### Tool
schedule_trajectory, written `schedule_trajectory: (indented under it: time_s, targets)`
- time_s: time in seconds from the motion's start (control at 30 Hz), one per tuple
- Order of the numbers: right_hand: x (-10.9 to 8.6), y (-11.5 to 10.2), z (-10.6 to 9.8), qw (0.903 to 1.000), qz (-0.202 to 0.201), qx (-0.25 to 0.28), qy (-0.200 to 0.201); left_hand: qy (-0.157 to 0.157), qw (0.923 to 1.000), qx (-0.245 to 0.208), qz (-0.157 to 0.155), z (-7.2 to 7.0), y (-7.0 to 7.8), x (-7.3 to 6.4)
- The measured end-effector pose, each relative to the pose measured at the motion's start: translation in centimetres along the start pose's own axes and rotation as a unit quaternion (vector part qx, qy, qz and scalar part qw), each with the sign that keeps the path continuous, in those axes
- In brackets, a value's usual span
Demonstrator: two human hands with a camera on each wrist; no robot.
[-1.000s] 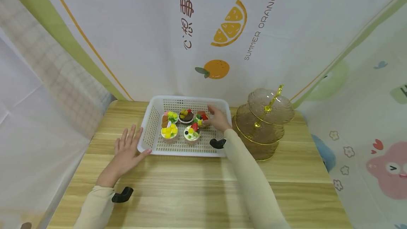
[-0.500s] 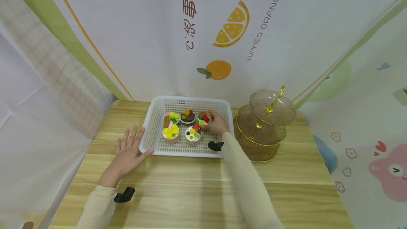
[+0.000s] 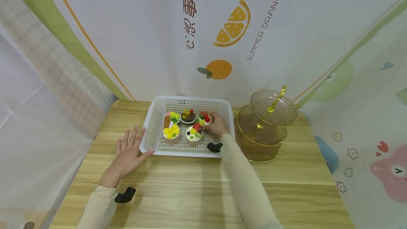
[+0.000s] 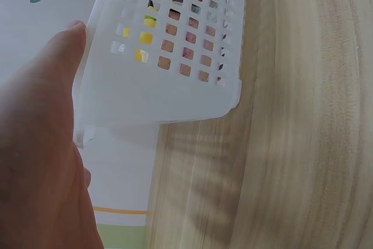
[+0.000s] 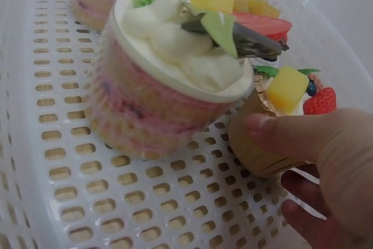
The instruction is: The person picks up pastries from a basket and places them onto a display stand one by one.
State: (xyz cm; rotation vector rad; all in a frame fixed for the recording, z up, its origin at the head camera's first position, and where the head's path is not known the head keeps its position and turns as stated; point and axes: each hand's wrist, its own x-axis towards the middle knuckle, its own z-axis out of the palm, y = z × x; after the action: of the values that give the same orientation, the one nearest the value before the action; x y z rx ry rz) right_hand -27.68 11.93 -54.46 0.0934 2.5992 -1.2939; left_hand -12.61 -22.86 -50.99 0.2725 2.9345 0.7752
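Note:
A white perforated basket (image 3: 187, 155) holds several cakes in cups. My right hand (image 3: 218, 125) is inside it at the back right and grips a fruit-topped cupcake (image 5: 250, 153). In the right wrist view, the thumb (image 5: 291, 135) presses on the tan wrapper, with the other fingers partly hidden beyond. This cupcake carries a strawberry and a yellow cube. Right beside it stands a pink layered cup cake (image 5: 157, 106) topped with white cream. My left hand (image 3: 125, 156) lies at the basket's front left corner, fingers straight and spread, thumb touching the rim.
A tiered cake stand (image 3: 265, 116) with smoky clear plates and a gold handle stands close to the basket's right side. The wooden table (image 3: 178, 193) extends in front. A printed white cloth (image 3: 143, 45) hangs right behind the basket.
My right hand has moved slightly left and down onto the cupcake, and its fingers have closed around it. The left hand stays at the basket corner. The head view has shifted a little.

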Motion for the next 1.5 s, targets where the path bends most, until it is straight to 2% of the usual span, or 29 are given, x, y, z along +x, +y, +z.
schedule_trajectory:
  time_s: [0.4,0.57,0.67,0.77,1.0,1.3,1.5]
  targets:
    - [-0.8,-0.6,-0.1,0.9999,0.003,0.012,0.012,-0.002,0.9999,-0.010,-0.005,-0.1,0.0,0.1]
    - [-0.8,-0.9,-0.3,0.9993,0.010,0.035,0.011,0.000,0.9999,-0.015,-0.007,0.0,0.0,0.1]
    - [-0.6,-1.1,-0.6,0.9991,-0.008,0.041,0.012,-0.006,0.9998,-0.015,-0.008,-0.1,0.0,0.1]
    - [-1.2,-2.2,-1.5,0.9983,-0.041,0.039,0.014,-0.016,0.9998,-0.010,-0.012,-0.3,0.0,0.1]
    - [-3.4,-4.5,-3.9,0.9935,-0.104,0.039,0.023,-0.020,0.9997,-0.006,-0.015,-0.3,-0.1,0.2]
    - [-6.7,-5.7,-5.0,0.9895,-0.133,0.050,0.028,-0.028,0.9994,-0.009,-0.017,-0.3,-0.3,0.3]
    - [-10.4,-5.7,-6.4,0.9864,-0.143,0.078,0.021,-0.030,0.9993,-0.012,-0.018,-0.3,-0.2,0.2]
